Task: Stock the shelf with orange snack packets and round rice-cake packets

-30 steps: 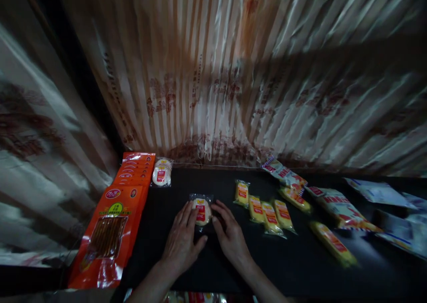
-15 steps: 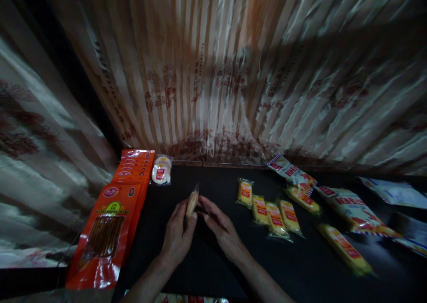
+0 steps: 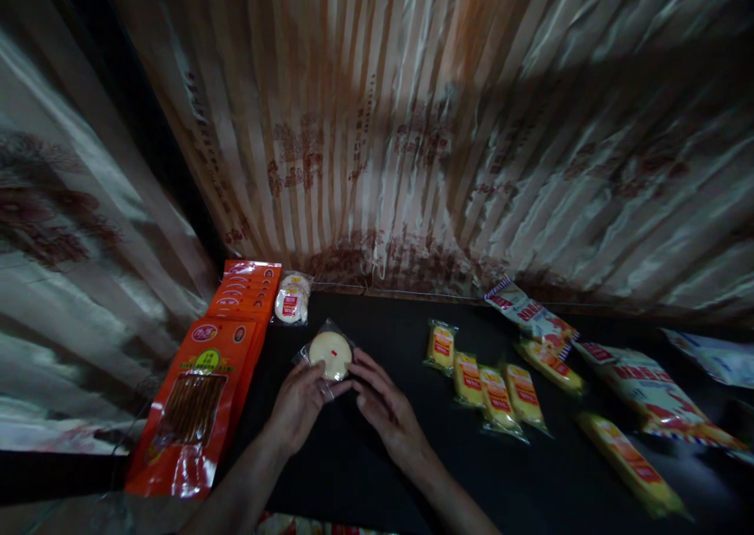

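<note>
A round pale cracker in a clear wrapper is held just above the black tabletop, its plain side turned up. My left hand pinches the wrapper's near edge with thumb and fingers. My right hand touches the wrapper's right edge with its fingertips, fingers curled toward it. Both forearms reach in from the bottom of the view.
A stack of orange snack bags lies along the left edge, with two wrapped round crackers behind it. Several yellow wrapped snacks sit right of my hands, larger red-and-white packets beyond. A striped curtain hangs behind.
The cracker lay label-up on the table, was stood on edge between my hands, and now faces up with its plain side showing. It sits a little further left.
</note>
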Tool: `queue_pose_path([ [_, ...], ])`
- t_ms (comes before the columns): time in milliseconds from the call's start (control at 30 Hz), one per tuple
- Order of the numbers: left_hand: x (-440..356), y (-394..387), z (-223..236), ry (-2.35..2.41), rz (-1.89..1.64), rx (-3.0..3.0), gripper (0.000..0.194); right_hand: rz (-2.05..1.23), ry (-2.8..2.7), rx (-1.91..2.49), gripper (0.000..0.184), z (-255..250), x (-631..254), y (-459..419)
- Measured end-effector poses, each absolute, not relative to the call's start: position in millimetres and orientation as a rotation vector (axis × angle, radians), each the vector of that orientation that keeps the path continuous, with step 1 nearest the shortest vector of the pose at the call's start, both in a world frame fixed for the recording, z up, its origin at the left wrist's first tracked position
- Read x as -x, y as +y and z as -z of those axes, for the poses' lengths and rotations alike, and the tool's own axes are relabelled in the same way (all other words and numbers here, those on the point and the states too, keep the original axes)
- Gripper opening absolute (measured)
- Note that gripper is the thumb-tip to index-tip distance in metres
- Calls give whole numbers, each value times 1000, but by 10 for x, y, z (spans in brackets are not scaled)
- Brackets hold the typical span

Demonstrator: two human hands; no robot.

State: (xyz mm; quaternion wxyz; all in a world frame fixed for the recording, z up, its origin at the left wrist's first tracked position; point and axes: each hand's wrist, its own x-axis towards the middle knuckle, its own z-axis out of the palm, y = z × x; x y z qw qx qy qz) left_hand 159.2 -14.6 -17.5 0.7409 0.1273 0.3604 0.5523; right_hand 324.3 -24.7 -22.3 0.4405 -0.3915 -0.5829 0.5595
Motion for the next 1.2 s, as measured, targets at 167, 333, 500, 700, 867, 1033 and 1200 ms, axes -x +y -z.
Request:
queue_pose_path([
  [167,-1572,-133,182,864,-1171,-213,25,-1254,-1584,963,32,228,-3230,-297],
  [333,-1567,-118,170,869,-1138,-255,28,-1200,-1628,991,33,194,-3246,-298],
  [500,-1590,-160,139,823,-1196,-456,40,-1342,-1478,983,37,196,-3279,-287],
  [700,-1547,-225,230,1142,-1096,-1357,46,-1549,-1231,863,48,279,-3280,-275],
  [867,-1490,-250,273,1344,-849,-2046,51,-1651,-1085,813,53,284,-3235,-278],
  [1033,-1495,-296,232,1342,-779,-2248,67,-1639,-990,908,44,321,-3194,-262],
  [1200,-1539,-331,172,1321,-785,-2246,68,-1599,-854,931,39,373,-3191,-257],
])
